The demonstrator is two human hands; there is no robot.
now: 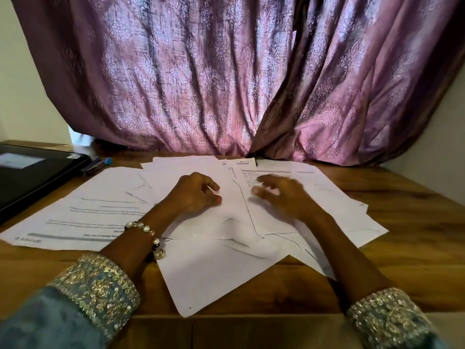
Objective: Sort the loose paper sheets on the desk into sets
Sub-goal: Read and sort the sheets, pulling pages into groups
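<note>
Paper sheets (214, 268), thin, white, overlap on the wood-grain desk (402, 260); both hands' fingers (212, 186) loosely curled, empty.

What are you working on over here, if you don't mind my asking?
A person is sorting loose sheets spread over a wooden desk. Both hands are above the overlapping pile: the left hand with fingers loosely curled, the right hand spread and blurred, neither clearly holding a sheet. No separate sets show yet. A closed laptop and a pen lie at the far left.
</note>
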